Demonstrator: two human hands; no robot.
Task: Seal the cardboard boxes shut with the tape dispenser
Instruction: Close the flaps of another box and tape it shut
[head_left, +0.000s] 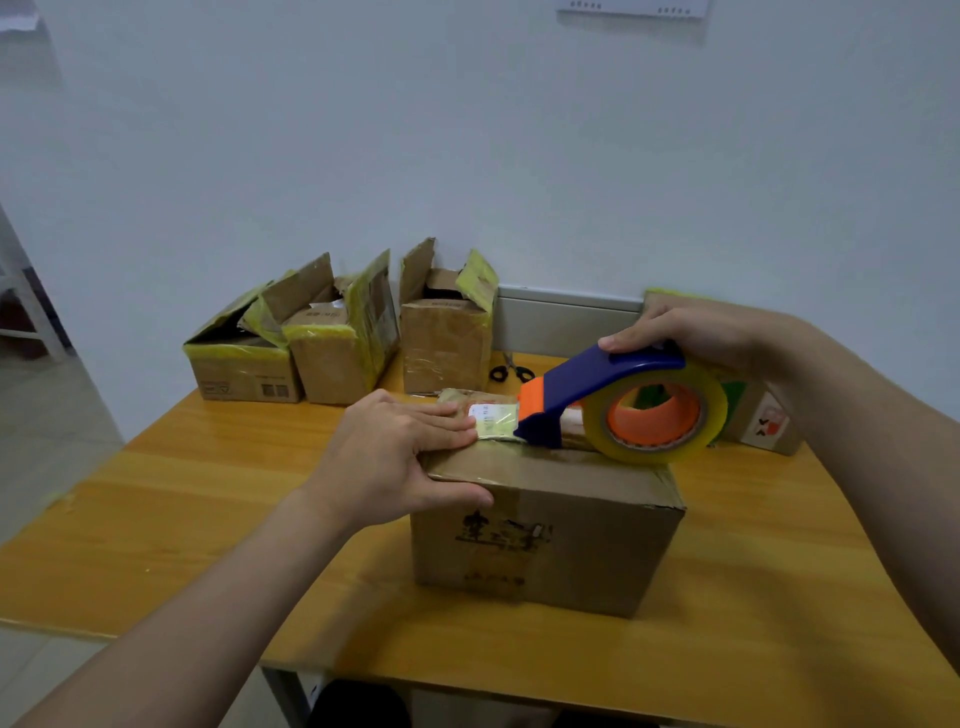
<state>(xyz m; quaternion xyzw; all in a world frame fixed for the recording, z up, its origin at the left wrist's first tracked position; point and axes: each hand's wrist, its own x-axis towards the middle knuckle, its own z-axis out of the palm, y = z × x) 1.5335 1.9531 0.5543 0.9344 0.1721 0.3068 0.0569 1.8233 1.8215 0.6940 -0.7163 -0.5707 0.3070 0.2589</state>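
A closed cardboard box stands on the wooden table in front of me. My left hand lies over its top left corner, straight fingers pressing the lid and the thumb down the front face. My right hand grips the blue handle of the tape dispenser, which carries a roll of clear yellowish tape. The dispenser's orange and blue nose touches the box top just right of my left fingertips.
Three open boxes with raised flaps and yellow tape remnants stand at the table's far left. Black-handled scissors lie behind the box. Another box sits at the far right, against the white wall.
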